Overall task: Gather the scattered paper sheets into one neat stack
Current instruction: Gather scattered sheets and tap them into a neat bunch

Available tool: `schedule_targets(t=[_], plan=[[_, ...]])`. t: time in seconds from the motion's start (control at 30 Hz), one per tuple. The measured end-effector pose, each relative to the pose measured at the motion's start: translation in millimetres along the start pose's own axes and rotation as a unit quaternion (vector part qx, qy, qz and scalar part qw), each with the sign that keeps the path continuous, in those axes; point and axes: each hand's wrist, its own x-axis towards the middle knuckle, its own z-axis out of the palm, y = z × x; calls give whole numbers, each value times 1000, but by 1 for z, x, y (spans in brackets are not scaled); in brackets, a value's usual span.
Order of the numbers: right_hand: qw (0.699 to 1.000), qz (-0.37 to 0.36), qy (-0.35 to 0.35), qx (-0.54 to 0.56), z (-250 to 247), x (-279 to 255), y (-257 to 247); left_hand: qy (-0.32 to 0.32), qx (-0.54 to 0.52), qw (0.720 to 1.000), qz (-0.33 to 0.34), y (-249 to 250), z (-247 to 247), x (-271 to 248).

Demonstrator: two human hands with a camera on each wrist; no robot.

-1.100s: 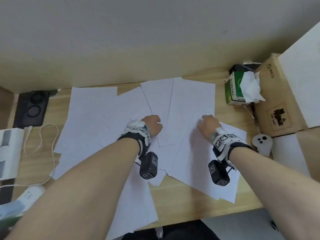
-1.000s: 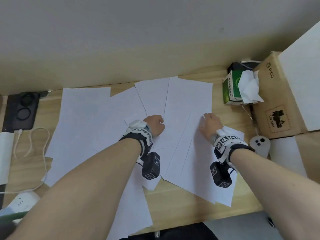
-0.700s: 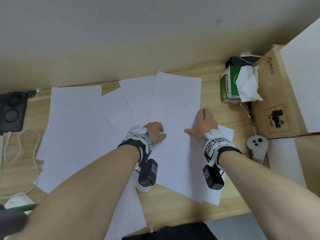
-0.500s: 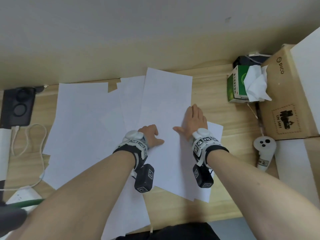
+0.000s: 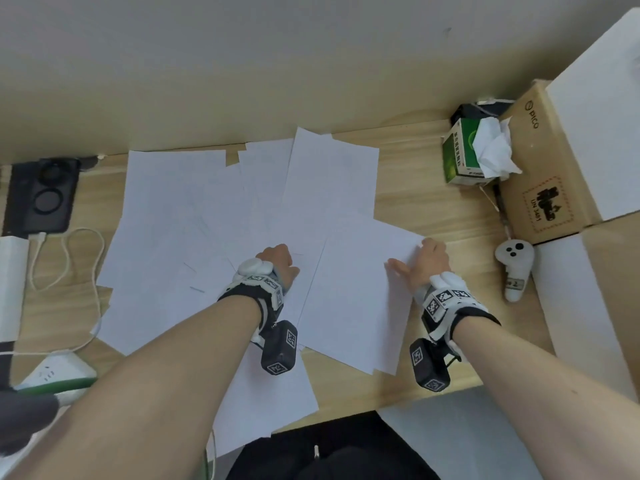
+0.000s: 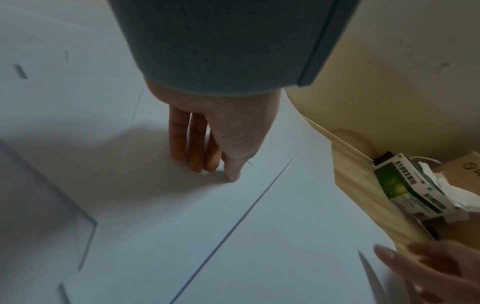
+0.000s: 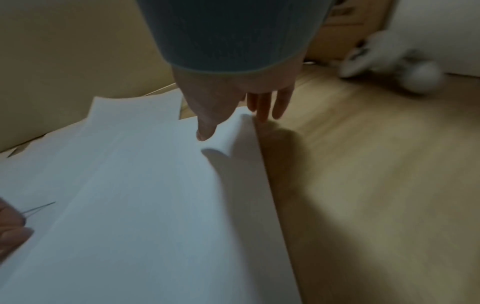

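Several white paper sheets lie fanned and overlapping on the wooden desk. My left hand rests near the middle of the spread, and in the left wrist view its fingertips press down on a sheet. My right hand is at the far right corner of the rightmost sheet. In the right wrist view that hand has its thumb on top and its fingers against the edge, so the sheet's corner buckles up between them.
A green tissue box and a cardboard box stand at the back right, with a white controller beside them. At the left lie a black device, a white cable and a power strip. One sheet overhangs the front edge.
My right hand slid the tall sheet left over the spread with a flat palm, then moved right to the corner of the rightmost sheet. My left hand stayed pressing the middle.
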Motion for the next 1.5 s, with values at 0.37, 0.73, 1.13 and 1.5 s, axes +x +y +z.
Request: schedule_targets(t=[0.37, 0.73, 1.13, 1.5], plan=[[989, 74, -82, 103, 28, -65, 40, -25, 2, 1000, 3, 8, 24, -9], [938, 145, 85, 305, 5, -45, 116, 69, -33, 996, -52, 22, 40, -15], [927, 39, -33, 371, 37, -40, 90, -1, -58, 992, -115, 40, 31, -31], [962, 25, -58, 267, 50, -39, 58, 32, -348, 930, -110, 26, 41, -57]])
